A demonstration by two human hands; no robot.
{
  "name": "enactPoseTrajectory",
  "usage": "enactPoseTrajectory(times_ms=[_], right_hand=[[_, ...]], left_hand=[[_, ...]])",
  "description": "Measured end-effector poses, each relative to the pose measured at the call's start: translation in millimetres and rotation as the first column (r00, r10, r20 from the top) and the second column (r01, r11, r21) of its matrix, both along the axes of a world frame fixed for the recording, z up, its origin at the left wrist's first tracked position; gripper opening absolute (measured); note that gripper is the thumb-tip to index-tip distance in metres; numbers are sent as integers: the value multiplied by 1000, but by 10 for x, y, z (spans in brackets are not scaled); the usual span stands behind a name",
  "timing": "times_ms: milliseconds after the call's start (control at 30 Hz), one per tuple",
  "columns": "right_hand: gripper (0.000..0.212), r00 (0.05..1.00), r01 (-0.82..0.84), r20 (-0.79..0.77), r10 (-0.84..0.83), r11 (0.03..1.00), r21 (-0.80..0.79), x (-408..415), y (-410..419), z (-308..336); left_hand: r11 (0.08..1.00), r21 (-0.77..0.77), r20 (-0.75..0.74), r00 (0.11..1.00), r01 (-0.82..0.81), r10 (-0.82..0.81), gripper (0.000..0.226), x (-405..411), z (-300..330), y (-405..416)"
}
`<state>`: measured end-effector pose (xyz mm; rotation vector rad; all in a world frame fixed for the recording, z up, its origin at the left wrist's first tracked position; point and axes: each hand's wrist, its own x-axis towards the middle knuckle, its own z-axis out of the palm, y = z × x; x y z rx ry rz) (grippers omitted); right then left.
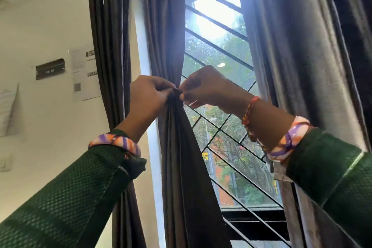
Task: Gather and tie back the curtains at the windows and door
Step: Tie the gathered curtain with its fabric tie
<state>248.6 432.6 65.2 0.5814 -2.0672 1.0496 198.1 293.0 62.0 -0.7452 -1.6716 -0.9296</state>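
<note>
Dark curtain gathered at frame centre before the barred window, left hand at 9 o'clock of the bunch, right hand at 3 o'clock, both sets of fingers pinching the knot, another curtain hanging at 3 o'clock.

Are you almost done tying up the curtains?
Partway. The middle curtain is already gathered into a bunch. Right now the left hand and right hand pinch the tie at its waist, so that knot is in progress. The right curtain and the far-left curtain hang loose, with no tie visible.
</note>
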Motion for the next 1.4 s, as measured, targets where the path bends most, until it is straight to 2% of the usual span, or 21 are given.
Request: enactPoseTrajectory(times_ms=[67, 133, 167, 233, 300, 367, 533, 667, 733, 833, 933, 1067, 1200, 1233, 1300, 1400], right_hand=[[13, 965, 238, -141, -220, 964, 121, -62, 14, 64], [14, 872, 453, -299, -386, 870, 195, -116, 6, 140], [15, 825, 521, -365, -432, 830, 197, -139, -9, 167], [18, 772, 559, -454, -444, 815, 152, -174, -52, 201], [21, 761, 508, -516, -392, 856, 99, -207, -111, 227], [21, 774, 403, -547, -319, 914, 38, -240, -189, 258], [16, 862, 132, -482, -159, 987, -89, -325, -271, 262], [14, 939, -30, -345, -4, 995, -92, -384, -312, 215], [12, 947, -80, -319, 49, 993, -87, -423, -342, 194], [10, 947, -127, -304, 99, 989, -74, -468, -362, 154], [8, 960, -198, -230, 160, 969, -149, -470, -347, 115], [16, 973, -216, -128, 193, 955, -201, -486, -331, 69], [20, 970, -229, 23, 241, 942, -246, -461, -354, -39], [20, 960, -244, 65, 271, 929, -278, -446, -370, -73], [15, 920, -300, 122, 372, 870, -390, -394, -423, -153], [11, 872, -362, 90, 482, 756, -545, -349, -525, -268]], left_hand=[[999, 12, 44, 998, 46, -47, 15, 35, 16, -9], [998, -45, 72, 996, 50, -47, 21, 79, 33, -11], [994, -103, 83, 997, 20, -12, 23, 96, 42, -9], [963, -243, 73, 987, -119, 141, 23, 106, 76, 12], [894, -337, 30, 946, -296, 324, 25, 115, 101, 58], [831, -383, -35, 906, -403, 423, 25, 137, 100, 92], [763, -423, -210, 873, -488, 441, 29, 179, 113, -41], [727, -301, -288, 786, -617, 547, 22, 170, 64, -141], [692, -250, -369, 728, -677, 578, 22, 153, -4, -172], [632, -237, -567, 633, -738, 527, 14, 83, -63, -270], [588, -249, -620, 593, -770, 514, 23, 65, -58, -342], [557, -304, -653, 595, -773, 469, 29, 58, -37, -365], [570, -393, -674, 648, -721, 355, 22, 78, -8, -378], [591, -409, -643, 679, -695, 354, 19, 90, 1, -356], [692, -388, -516, 765, -609, 384, 19, 83, 33, -295], [805, -370, -238, 885, -463, 400, 19, 100, 114, -231]])
